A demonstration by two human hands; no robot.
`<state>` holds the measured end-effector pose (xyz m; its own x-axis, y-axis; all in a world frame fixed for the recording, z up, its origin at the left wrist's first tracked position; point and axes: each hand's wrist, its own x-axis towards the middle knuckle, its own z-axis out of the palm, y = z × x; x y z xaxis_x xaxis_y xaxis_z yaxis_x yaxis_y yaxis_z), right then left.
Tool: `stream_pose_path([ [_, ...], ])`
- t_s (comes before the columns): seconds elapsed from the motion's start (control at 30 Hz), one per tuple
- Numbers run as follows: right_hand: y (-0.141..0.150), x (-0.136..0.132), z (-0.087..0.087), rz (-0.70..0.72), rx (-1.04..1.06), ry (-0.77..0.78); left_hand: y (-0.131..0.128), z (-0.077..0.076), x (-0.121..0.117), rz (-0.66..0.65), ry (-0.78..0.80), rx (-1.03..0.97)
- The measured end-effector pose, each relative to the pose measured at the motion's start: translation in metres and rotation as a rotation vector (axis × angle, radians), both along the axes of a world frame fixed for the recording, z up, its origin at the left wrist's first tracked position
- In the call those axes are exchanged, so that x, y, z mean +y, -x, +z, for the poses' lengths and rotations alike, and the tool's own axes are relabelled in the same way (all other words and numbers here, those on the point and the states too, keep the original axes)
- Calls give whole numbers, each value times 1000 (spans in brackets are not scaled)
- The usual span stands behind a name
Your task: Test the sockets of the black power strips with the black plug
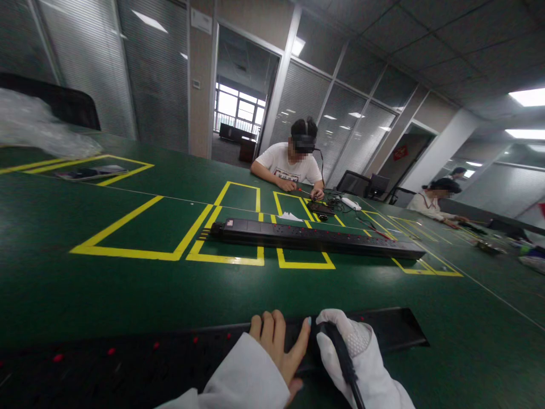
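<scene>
A long black power strip [128, 363] with red switches lies along the near edge of the green table [63, 284]. My left hand [279, 346], bare and in a white sleeve, rests flat on the strip with fingers together and stretched out. My right hand [355, 352], in a white glove, is closed round a thin black tool [343, 358] whose tip touches the strip next to my left fingertips.
A second long black power strip [315, 236] lies across yellow taped boxes mid-table. A person in a white T-shirt [292, 165] works opposite, with cables and small parts. Another person [434, 199] sits far right. Crumpled plastic [38, 128] lies far left.
</scene>
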<state>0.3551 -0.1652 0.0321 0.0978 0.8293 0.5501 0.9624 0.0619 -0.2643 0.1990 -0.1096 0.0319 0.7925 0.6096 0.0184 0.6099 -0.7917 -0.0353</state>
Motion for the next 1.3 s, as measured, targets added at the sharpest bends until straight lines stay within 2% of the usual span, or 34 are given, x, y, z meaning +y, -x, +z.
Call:
stream_pose_path([
  [0.17,-1,-1,0,-2,-9,36,1,2,-1,2,0,-30],
  [0.33,-1,0,-2,-6,1,5,1,8,-2,12,22,-24],
  [0.87,-1,0,-3,-3,24,-20,1,11,-1,9,60,16],
  [1.3,0,0,0,-12,17,18,0,7,-1,13,41,21],
])
